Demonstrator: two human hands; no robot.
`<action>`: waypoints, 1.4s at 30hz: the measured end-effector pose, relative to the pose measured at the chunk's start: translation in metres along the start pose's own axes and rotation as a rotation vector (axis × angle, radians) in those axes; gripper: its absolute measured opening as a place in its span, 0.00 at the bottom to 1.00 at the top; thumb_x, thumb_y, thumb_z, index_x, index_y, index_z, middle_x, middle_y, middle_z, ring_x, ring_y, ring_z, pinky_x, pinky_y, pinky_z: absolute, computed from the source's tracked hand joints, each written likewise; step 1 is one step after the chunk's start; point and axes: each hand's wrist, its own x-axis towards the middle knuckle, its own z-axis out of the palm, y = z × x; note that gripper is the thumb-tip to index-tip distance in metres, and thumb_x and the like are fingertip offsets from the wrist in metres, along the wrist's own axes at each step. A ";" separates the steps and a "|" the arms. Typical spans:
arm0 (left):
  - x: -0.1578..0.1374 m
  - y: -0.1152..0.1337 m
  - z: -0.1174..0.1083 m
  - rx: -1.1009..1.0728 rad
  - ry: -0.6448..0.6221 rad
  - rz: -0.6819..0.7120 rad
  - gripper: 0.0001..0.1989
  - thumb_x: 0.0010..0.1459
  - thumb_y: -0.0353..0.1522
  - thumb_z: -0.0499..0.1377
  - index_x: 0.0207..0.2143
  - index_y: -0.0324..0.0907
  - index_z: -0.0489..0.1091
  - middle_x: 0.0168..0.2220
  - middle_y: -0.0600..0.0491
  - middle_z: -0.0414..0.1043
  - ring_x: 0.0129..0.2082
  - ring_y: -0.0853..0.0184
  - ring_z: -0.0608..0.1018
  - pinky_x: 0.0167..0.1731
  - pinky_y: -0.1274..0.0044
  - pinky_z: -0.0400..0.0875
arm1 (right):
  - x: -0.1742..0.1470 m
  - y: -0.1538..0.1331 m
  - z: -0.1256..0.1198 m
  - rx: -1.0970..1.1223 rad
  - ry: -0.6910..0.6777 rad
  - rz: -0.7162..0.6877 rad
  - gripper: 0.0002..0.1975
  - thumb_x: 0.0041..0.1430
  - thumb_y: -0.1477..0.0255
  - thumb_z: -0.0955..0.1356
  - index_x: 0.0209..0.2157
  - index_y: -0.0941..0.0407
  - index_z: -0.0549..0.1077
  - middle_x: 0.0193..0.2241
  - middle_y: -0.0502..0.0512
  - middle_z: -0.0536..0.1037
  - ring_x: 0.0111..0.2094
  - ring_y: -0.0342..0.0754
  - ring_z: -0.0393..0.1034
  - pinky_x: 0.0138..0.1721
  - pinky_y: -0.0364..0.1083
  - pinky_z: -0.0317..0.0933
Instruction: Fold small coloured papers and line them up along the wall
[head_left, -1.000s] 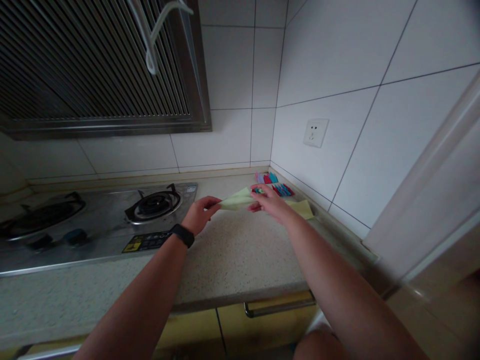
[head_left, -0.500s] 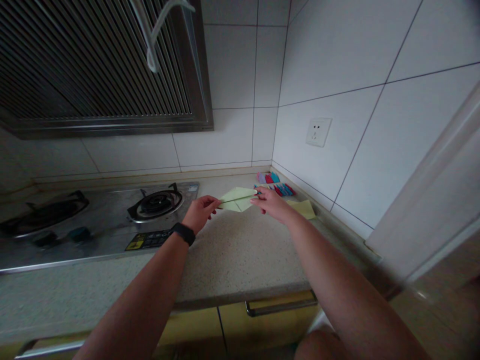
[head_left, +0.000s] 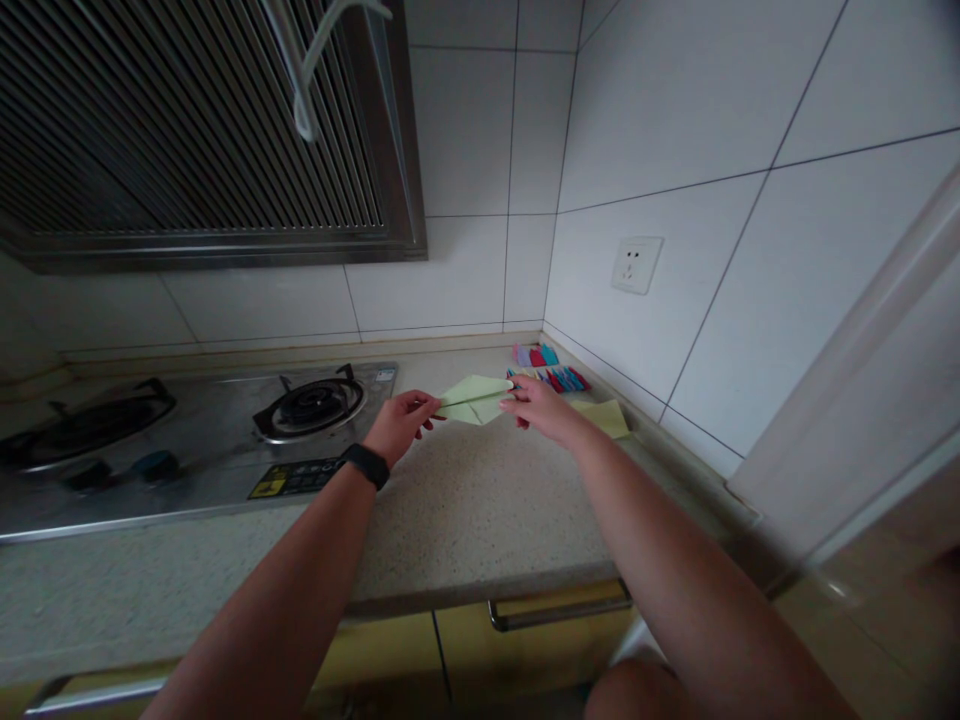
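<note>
A pale green sheet of folded paper (head_left: 474,398), diamond-like in outline with a crease along its middle, is held between both hands above the counter. My left hand (head_left: 405,418) pinches its left corner between thumb and fingers. At the opposite corner, my right hand (head_left: 538,404) grips the paper with thumb and fingers. Behind the right hand lie several small folded paper pieces (head_left: 566,379) in red, blue and other colours. A yellow-green paper sheet (head_left: 609,418) rests on the counter, partly hidden by my right forearm.
The stone counter (head_left: 487,520) runs along the tiled wall. To the left is a gas stove (head_left: 217,440) with two burners, under a range hood (head_left: 202,130). A wall socket (head_left: 637,265) is on the right. Below are yellow drawers with a metal handle (head_left: 559,612).
Almost nothing differs. Both hands keep hold of the folded paper in nearly the same place, and the view has shifted very slightly.
</note>
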 end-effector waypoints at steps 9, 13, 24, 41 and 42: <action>0.000 -0.002 0.000 -0.012 0.028 0.013 0.16 0.51 0.44 0.60 0.31 0.38 0.69 0.25 0.51 0.73 0.21 0.73 0.70 0.17 0.82 0.61 | -0.002 -0.005 0.002 0.002 -0.013 0.041 0.16 0.52 0.67 0.69 0.40 0.57 0.64 0.34 0.53 0.76 0.18 0.36 0.62 0.18 0.37 0.57; 0.000 -0.001 -0.001 0.017 0.044 0.013 0.16 0.52 0.44 0.60 0.30 0.38 0.69 0.23 0.53 0.71 0.19 0.74 0.69 0.16 0.82 0.61 | -0.004 -0.006 0.002 -0.010 -0.026 0.075 0.15 0.51 0.67 0.70 0.39 0.57 0.64 0.33 0.54 0.76 0.18 0.37 0.63 0.17 0.37 0.56; -0.001 0.000 -0.001 0.036 0.044 0.016 0.17 0.52 0.44 0.60 0.31 0.38 0.69 0.22 0.54 0.70 0.18 0.74 0.68 0.16 0.82 0.60 | -0.005 -0.005 0.000 -0.010 -0.039 0.091 0.16 0.51 0.69 0.71 0.39 0.57 0.64 0.32 0.55 0.77 0.19 0.38 0.65 0.18 0.37 0.57; 0.000 -0.002 -0.001 0.086 0.029 0.035 0.16 0.52 0.43 0.60 0.31 0.38 0.70 0.22 0.54 0.69 0.18 0.74 0.68 0.15 0.83 0.60 | -0.005 -0.008 0.001 -0.074 0.038 0.100 0.12 0.56 0.64 0.67 0.38 0.57 0.68 0.26 0.51 0.73 0.18 0.39 0.65 0.16 0.37 0.56; 0.000 -0.002 -0.001 0.092 0.027 0.035 0.16 0.52 0.43 0.60 0.32 0.38 0.70 0.21 0.54 0.69 0.18 0.74 0.68 0.15 0.83 0.60 | -0.005 -0.008 0.001 -0.077 0.043 0.104 0.12 0.57 0.64 0.67 0.38 0.57 0.68 0.27 0.52 0.73 0.18 0.38 0.66 0.16 0.37 0.56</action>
